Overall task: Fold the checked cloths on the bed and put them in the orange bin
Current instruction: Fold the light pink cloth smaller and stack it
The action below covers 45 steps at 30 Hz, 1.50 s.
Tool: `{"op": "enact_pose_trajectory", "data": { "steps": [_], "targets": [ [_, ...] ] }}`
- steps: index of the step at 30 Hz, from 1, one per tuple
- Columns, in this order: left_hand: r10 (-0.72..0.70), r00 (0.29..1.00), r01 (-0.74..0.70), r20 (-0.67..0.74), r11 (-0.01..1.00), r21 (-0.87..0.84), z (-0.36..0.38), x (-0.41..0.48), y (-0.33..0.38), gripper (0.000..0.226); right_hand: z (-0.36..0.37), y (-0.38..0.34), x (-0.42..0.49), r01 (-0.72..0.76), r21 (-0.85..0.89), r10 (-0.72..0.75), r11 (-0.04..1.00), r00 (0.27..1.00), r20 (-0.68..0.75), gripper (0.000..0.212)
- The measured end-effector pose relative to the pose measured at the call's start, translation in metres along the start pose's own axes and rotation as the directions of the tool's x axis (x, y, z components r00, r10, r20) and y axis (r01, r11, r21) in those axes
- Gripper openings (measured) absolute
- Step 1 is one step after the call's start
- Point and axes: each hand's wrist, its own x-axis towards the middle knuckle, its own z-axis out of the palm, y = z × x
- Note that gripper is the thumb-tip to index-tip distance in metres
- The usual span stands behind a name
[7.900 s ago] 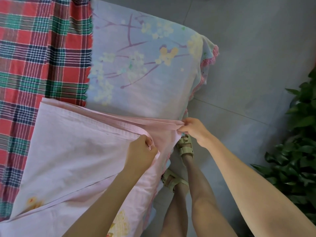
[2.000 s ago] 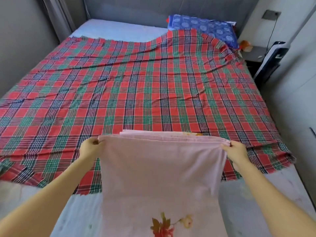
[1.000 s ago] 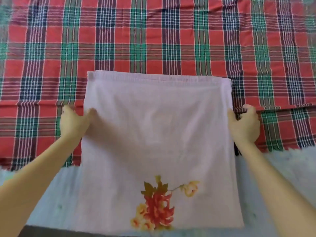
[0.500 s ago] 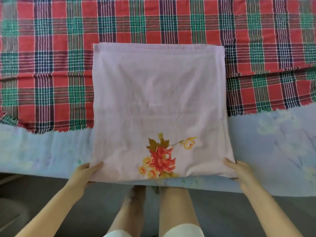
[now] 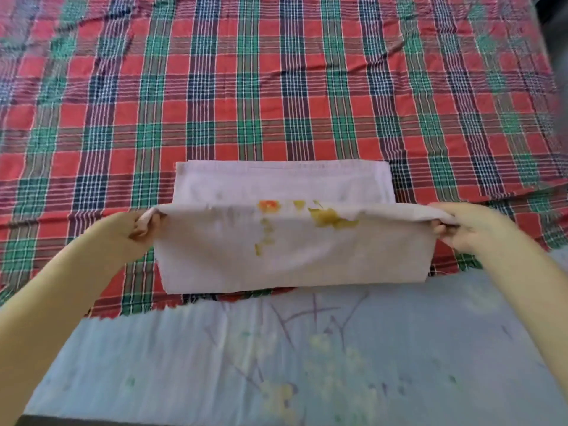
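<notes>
Left hand (image 5: 144,224) and right hand (image 5: 461,229) each pinch a raised corner of the pink floral cloth (image 5: 292,259); carry both forward evenly so edges align.

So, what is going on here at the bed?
A person is folding a pale pink cloth. The left hand and the right hand each grip a corner of its near edge, raised above the rest of it. It lies on the red and green checked cloth, which is spread flat and not yet folded, over a blue flowered sheet. No orange bin is in view.
</notes>
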Motion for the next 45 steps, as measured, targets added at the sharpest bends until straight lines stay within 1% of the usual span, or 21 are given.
{"op": "enact_pose_trajectory", "data": {
  "steps": [2,5,7,9,11,12,13,15,16,17,20,23,25,27,31,34,36,38,40,43,45],
  "targets": [
    [-0.041,0.999,0.04,-0.002,0.996,-0.08,0.024,0.024,0.017,0.022,0.022,-0.027,0.026,-0.019,-0.006,0.019,1.0,1.0,0.008,0.026],
    [0.014,0.998,-0.02,-0.062,0.996,-0.09,0.055,0.044,0.029,0.026,0.053,-0.054,0.07,0.08,-0.12,-0.072,0.99,0.995,0.068,0.049],
    [0.091,0.995,-0.094,-0.043,0.992,-0.078,0.076,0.055,0.034,0.027,0.072,-0.068,0.095,0.11,-0.217,-0.095,0.97,0.992,0.078,0.037],
    [0.181,0.981,-0.185,-0.077,0.982,-0.047,0.088,0.068,0.037,0.025,0.083,-0.072,0.112,0.171,-0.154,-0.166,0.973,0.985,0.047,0.012],
    [0.254,0.953,-0.244,-0.167,0.967,0.078,0.091,0.084,0.038,0.015,0.088,-0.063,0.115,0.177,-0.182,-0.188,0.967,0.981,-0.042,0.008],
    [0.319,0.931,-0.284,-0.179,0.939,0.193,0.089,0.094,0.036,0.015,0.09,-0.056,0.12,0.187,-0.281,-0.226,0.941,0.968,-0.111,0.017],
    [0.41,0.891,-0.313,-0.194,0.866,0.39,0.086,0.1,0.033,0.021,0.09,-0.045,0.121,0.204,-0.438,-0.314,0.875,0.929,-0.195,0.033],
    [0.633,0.763,-0.354,-0.129,0.577,0.736,0.071,0.104,0.015,0.032,0.088,-0.024,0.116,0.247,-0.708,-0.549,0.662,0.802,-0.234,0.052],
    [0.688,0.72,-0.334,-0.086,0.453,0.827,0.062,0.102,0.001,0.037,0.085,-0.01,0.112,0.255,-0.77,-0.597,0.585,0.778,-0.196,0.056],
    [0.701,0.711,-0.314,-0.058,0.391,0.865,0.05,0.098,-0.014,0.043,0.08,0.006,0.106,0.265,-0.782,-0.602,0.565,0.78,-0.171,0.057],
    [0.66,0.751,-0.263,-0.025,0.333,0.905,0.021,0.091,-0.058,0.052,0.06,0.057,0.089,0.226,-0.726,-0.457,0.65,0.879,-0.136,0.063],
    [0.65,0.758,-0.21,-0.048,0.314,0.926,0.015,0.085,-0.085,0.052,0.048,0.09,0.086,0.262,-0.538,-0.374,0.801,0.921,-0.108,0.061],
    [0.683,0.729,-0.25,-0.036,0.316,0.915,0.014,0.084,-0.086,0.054,0.042,0.094,0.083,0.308,-0.362,-0.36,0.88,0.929,-0.085,0.048],
    [0.714,0.7,-0.327,-0.013,0.337,0.883,0.007,0.079,-0.081,0.056,0.032,0.093,0.072,0.354,-0.262,-0.383,0.898,0.921,-0.07,0.032],
    [0.714,0.699,-0.341,0.044,0.279,0.898,-0.03,0.056,-0.084,0.059,0.007,0.133,0.039,0.353,-0.33,-0.371,0.875,0.928,0.008,0.026],
    [0.669,0.742,-0.217,0.046,0.174,0.961,-0.063,0.044,-0.103,0.061,-0.006,0.187,0.025,0.201,-0.407,-0.183,0.891,0.98,0.084,0.019],
    [0.658,0.753,-0.08,-0.014,0.112,0.99,-0.079,0.043,-0.117,0.051,-0.009,0.206,0.022,0.135,-0.429,-0.098,0.893,0.989,0.108,0.02],
    [0.778,0.624,-0.054,0.077,-0.055,0.997,-0.08,0.044,-0.126,0.045,-0.009,0.208,0.027,0.108,-0.371,-0.076,0.922,0.992,0.1,0.026],
    [0.828,0.462,-0.169,0.319,-0.271,0.948,-0.055,0.036,-0.141,0.048,-0.007,0.201,0.027,0.097,-0.274,-0.07,0.957,0.992,0.105,0.039],
    [0.639,0.285,-0.453,0.715,-0.567,0.687,0.021,0.015,-0.186,0.056,-0.001,0.183,0.021,0.089,-0.077,-0.076,0.993,0.983,0.166,0.054],
    [0.461,0.241,-0.537,0.854,-0.669,0.513,0.076,0.007,-0.221,0.059,0.004,0.175,0.022,0.098,-0.039,-0.088,0.994,0.976,0.199,0.051]
  ]
}}
